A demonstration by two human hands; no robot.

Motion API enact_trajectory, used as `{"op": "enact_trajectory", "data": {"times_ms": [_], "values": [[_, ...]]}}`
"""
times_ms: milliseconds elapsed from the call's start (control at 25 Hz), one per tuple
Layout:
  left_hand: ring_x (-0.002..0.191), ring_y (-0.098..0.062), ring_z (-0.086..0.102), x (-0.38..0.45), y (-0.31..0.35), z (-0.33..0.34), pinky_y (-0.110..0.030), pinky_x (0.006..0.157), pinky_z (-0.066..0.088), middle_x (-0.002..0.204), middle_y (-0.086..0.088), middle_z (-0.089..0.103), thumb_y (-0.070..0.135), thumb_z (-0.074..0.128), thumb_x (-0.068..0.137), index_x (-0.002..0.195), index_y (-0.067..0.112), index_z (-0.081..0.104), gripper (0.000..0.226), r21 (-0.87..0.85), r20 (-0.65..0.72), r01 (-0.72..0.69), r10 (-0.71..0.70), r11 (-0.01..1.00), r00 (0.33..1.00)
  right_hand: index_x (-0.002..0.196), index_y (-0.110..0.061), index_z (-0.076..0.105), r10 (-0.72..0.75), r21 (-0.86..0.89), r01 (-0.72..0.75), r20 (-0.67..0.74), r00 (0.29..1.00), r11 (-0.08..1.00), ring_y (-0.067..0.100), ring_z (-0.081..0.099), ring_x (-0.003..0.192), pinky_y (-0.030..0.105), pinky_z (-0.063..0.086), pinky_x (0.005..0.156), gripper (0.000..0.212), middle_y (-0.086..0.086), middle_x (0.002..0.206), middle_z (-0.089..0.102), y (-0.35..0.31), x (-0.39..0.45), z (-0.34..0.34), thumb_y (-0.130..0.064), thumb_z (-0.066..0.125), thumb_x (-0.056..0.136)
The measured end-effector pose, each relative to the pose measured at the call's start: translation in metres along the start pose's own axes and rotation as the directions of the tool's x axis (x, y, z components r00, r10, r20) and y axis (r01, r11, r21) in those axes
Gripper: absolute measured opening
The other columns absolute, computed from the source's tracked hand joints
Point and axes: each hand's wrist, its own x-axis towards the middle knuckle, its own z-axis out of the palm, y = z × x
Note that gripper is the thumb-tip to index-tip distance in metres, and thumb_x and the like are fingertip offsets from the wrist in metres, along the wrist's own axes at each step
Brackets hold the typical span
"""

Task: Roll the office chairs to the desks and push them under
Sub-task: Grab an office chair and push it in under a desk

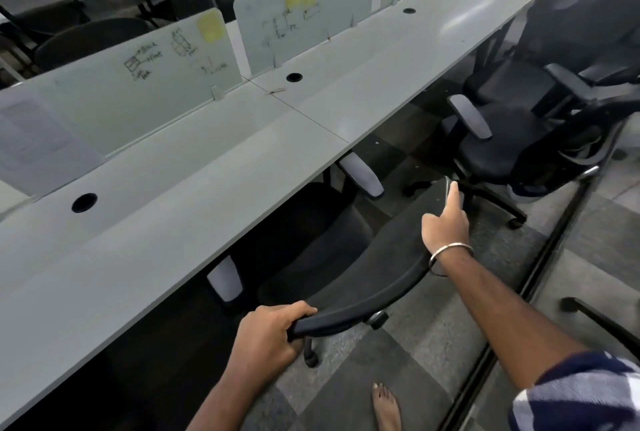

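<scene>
A black mesh office chair (363, 257) stands at the long grey desk (173, 188), its seat partly under the desktop and its grey armrests at the desk's edge. My left hand (266, 333) grips the near left end of the backrest's top rim. My right hand (446, 222) holds the rim's far right end, index finger stretched straight along it and the other fingers curled over the edge. Two more black chairs stand out from the desk to the right, one nearer (502, 143) and one further back (571, 32).
Frosted divider panels (138, 94) with scribbles and yellow notes run along the desk's back. More chairs stand behind them. A dark floor track (554, 240) runs diagonally on the right, with a chair leg (599, 323) beyond it. My bare foot (386, 406) is on the carpet tiles.
</scene>
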Motion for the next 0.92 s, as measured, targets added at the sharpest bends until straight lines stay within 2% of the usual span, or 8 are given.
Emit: {"op": "enact_trajectory", "data": {"times_ms": [200, 480, 680, 800, 920], "values": [[0.088, 0.002, 0.066, -0.006, 0.021, 0.020, -0.025, 0.065, 0.052, 0.097, 0.033, 0.068, 0.032, 0.068, 0.071, 0.115, 0.052, 0.059, 0.049, 0.025, -0.015, 0.026, -0.026, 0.999, 1.000, 0.165, -0.030, 0.014, 0.002, -0.047, 0.000, 0.036, 0.999, 0.999, 0.039, 0.048, 0.133, 0.041, 0.035, 0.115, 0.089, 0.025, 0.145, 0.048, -0.003, 0.008, -0.015, -0.004, 0.051, 0.088], [0.089, 0.004, 0.066, -0.035, 0.016, 0.027, -0.022, 0.063, 0.050, 0.099, 0.037, 0.066, 0.040, 0.074, 0.073, 0.117, 0.054, 0.058, 0.049, 0.055, -0.020, 0.017, -0.016, 0.998, 1.000, 0.165, -0.036, 0.010, -0.002, -0.030, 0.003, 0.031, 1.000, 1.000, 0.036, 0.051, 0.127, 0.035, 0.037, 0.099, 0.090, 0.020, 0.145, 0.047, 0.018, -0.019, -0.025, -0.008, 0.051, 0.089], [0.088, 0.002, 0.067, -0.043, 0.019, 0.018, -0.024, 0.063, 0.050, 0.097, 0.036, 0.068, 0.042, 0.075, 0.074, 0.116, 0.051, 0.060, 0.045, 0.028, -0.047, 0.010, -0.009, 1.000, 0.999, 0.165, -0.034, 0.011, -0.035, -0.054, 0.035, 0.008, 0.999, 0.998, 0.036, 0.050, 0.129, 0.038, 0.039, 0.104, 0.090, 0.019, 0.145, 0.047, 0.026, -0.023, -0.023, -0.011, 0.054, 0.089], [0.088, -0.002, 0.069, -0.050, 0.032, 0.019, -0.028, 0.061, 0.053, 0.100, 0.032, 0.070, 0.036, 0.065, 0.065, 0.115, 0.050, 0.063, 0.051, 0.017, -0.060, 0.021, -0.020, 1.000, 0.998, 0.164, -0.036, 0.010, -0.070, -0.079, 0.073, 0.044, 0.997, 0.994, 0.035, 0.051, 0.127, 0.034, 0.039, 0.095, 0.092, 0.019, 0.143, 0.049, 0.028, -0.016, -0.024, -0.011, 0.056, 0.088], [0.080, -0.002, 0.071, -0.057, 0.043, 0.026, -0.023, 0.052, 0.053, 0.099, 0.034, 0.071, 0.032, 0.068, 0.051, 0.105, 0.050, 0.068, 0.056, -0.070, -0.092, 0.039, -0.045, 0.997, 0.995, 0.164, -0.036, 0.011, -0.105, -0.125, 0.113, 0.068, 0.992, 0.986, 0.037, 0.053, 0.124, 0.038, 0.041, 0.097, 0.094, 0.021, 0.140, 0.052, 0.028, -0.005, -0.022, -0.011, 0.059, 0.087]]}}
